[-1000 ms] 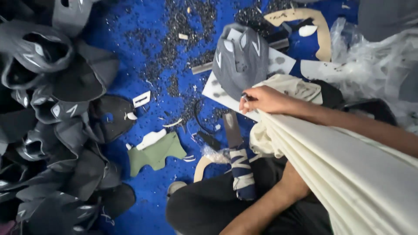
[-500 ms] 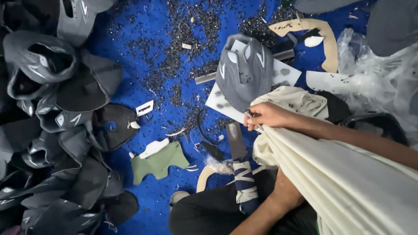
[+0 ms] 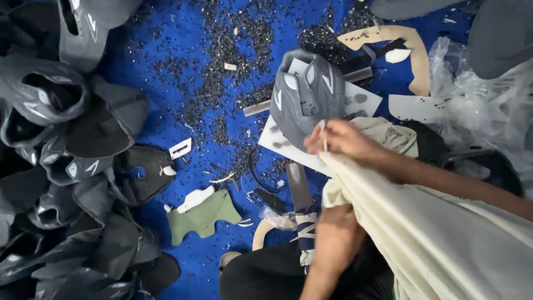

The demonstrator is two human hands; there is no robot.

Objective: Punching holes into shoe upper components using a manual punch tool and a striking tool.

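On blue floor covering point(image 3: 166, 83), w/ dark scraps all over, your right hand point(image 3: 341, 139) is pinched shut on top edge of cream cloth point(image 3: 444, 233), just beside grey shoe upper point(image 3: 305, 97) lying on white card point(image 3: 355, 100). Your left hand point(image 3: 336, 236) sits lower, against cloth's underside; fingers hidden, can't tell if closed. Cloth drapes from right hand toward lower right. Pile of grey uppers point(image 3: 61, 183) at left, green pattern piece point(image 3: 202, 214) near centre.
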